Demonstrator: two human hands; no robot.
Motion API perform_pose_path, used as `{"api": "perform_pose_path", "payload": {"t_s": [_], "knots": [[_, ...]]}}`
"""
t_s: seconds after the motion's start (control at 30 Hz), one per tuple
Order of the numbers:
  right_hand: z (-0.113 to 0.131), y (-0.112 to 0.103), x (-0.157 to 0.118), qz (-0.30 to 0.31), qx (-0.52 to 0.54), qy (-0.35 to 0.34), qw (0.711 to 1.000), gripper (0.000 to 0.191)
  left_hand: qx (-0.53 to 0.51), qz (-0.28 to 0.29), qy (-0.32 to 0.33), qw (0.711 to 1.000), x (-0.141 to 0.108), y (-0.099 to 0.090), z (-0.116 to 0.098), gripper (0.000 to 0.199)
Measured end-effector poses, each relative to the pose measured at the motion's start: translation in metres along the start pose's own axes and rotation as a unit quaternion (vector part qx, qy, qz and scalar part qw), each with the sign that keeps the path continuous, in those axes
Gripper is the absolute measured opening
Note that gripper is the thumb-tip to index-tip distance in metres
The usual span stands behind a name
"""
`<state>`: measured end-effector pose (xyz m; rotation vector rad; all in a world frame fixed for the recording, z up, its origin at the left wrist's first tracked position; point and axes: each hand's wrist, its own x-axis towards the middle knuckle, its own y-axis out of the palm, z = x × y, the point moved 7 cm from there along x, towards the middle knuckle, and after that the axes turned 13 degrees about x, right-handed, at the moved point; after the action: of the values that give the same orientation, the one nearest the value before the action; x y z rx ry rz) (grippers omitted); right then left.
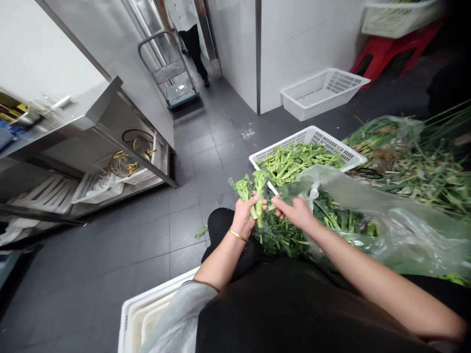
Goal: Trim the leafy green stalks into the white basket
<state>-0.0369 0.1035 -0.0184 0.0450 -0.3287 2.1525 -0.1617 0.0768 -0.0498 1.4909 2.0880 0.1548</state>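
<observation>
My left hand [246, 212] is closed around a few broccolini stems [259, 189], their pale green heads pointing up and cut ends showing below the fingers. Just to its right, my right hand [294, 212] has its fingers curled in a pinch, with a blurred green leaf [292, 190] at them. Beneath both hands lies a heap of dark leafy greens [279, 238]. Beyond them stands a white slotted basket [333, 138] holding many trimmed broccolini stems [294, 162]. A clear plastic bag [401, 230] with more leafy greens lies open on the right.
Spring onions [423, 171] are piled at the right. Another white basket [305, 100] sits by the wall near a red stool [386, 51]. A steel counter [103, 105] runs along the left. At the back, a person [189, 29] stands beside a trolley [169, 73].
</observation>
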Motion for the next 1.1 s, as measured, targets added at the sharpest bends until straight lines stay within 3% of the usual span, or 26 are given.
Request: {"api": "perform_pose_path", "payload": {"t_s": [0.07, 0.13, 0.2, 0.27, 0.33, 0.4, 0.43, 0.5, 0.57, 0.63, 0.73, 0.8, 0.9, 0.93, 1.0, 1.03, 1.1], "knots": [[-0.011, -0.012, 0.014, -0.008, 0.003, 0.057, 0.998, 0.039, 0.016, 0.038, 0.002, 0.999, -0.005, 0.007, 0.001, 0.044], [-0.012, -0.021, 0.025, -0.022, -0.041, 0.068, 0.997, 0.036, 0.034, 0.056, -0.006, 0.998, -0.010, 0.013, 0.009, 0.042], [0.001, -0.024, 0.026, -0.045, -0.157, 0.003, 0.987, 0.029, 0.043, 0.042, -0.017, 0.998, -0.010, 0.014, 0.019, 0.038], [0.018, -0.014, 0.014, -0.044, -0.274, -0.096, 0.956, 0.019, 0.038, 0.008, -0.027, 0.999, -0.007, 0.010, 0.025, 0.034], [0.029, 0.004, -0.007, -0.002, -0.323, -0.184, 0.928, 0.013, 0.019, -0.021, -0.037, 0.999, -0.001, 0.003, 0.026, 0.029], [0.029, 0.022, -0.029, 0.060, -0.310, -0.225, 0.922, 0.014, -0.004, -0.040, -0.045, 0.998, 0.006, -0.008, 0.019, 0.027], [0.024, 0.027, -0.034, 0.080, -0.303, -0.209, 0.926, 0.017, -0.013, -0.047, -0.038, 0.998, 0.008, -0.015, 0.013, 0.027], [0.002, 0.031, -0.035, 0.111, -0.319, -0.109, 0.935, 0.019, -0.014, -0.060, 0.001, 0.998, 0.010, -0.027, -0.004, 0.032], [-0.023, 0.029, -0.027, 0.153, -0.359, 0.020, 0.920, 0.023, -0.001, -0.063, 0.051, 0.997, 0.006, -0.034, -0.018, 0.040], [-0.035, 0.024, -0.013, 0.192, -0.363, 0.097, 0.907, 0.036, 0.018, -0.072, 0.075, 0.994, -0.003, -0.036, -0.022, 0.044], [-0.023, 0.012, 0.018, 0.153, -0.231, 0.114, 0.954, 0.039, 0.052, -0.085, 0.085, 0.991, -0.017, -0.030, -0.016, 0.043], [-0.007, 0.005, 0.034, 0.087, -0.172, 0.088, 0.977, 0.042, 0.065, -0.076, 0.080, 0.992, -0.022, -0.021, -0.008, 0.042], [0.020, 0.011, 0.032, -0.003, -0.252, -0.023, 0.968, 0.040, 0.037, -0.070, 0.061, 0.995, -0.022, -0.012, 0.003, 0.040], [0.030, 0.021, 0.023, 0.003, -0.277, -0.084, 0.957, 0.036, 0.022, -0.075, 0.052, 0.996, -0.020, -0.012, 0.004, 0.038], [0.044, 0.042, -0.001, 0.075, -0.280, -0.192, 0.938, 0.030, 0.006, -0.077, 0.019, 0.997, -0.015, -0.016, 0.006, 0.034], [0.047, 0.048, -0.012, 0.114, -0.267, -0.209, 0.934, 0.028, 0.003, -0.068, -0.002, 0.998, -0.013, -0.018, 0.007, 0.033], [0.040, 0.040, -0.018, 0.145, -0.235, -0.143, 0.950, 0.028, 0.002, -0.023, -0.044, 0.999, -0.009, -0.019, 0.006, 0.030]]}}
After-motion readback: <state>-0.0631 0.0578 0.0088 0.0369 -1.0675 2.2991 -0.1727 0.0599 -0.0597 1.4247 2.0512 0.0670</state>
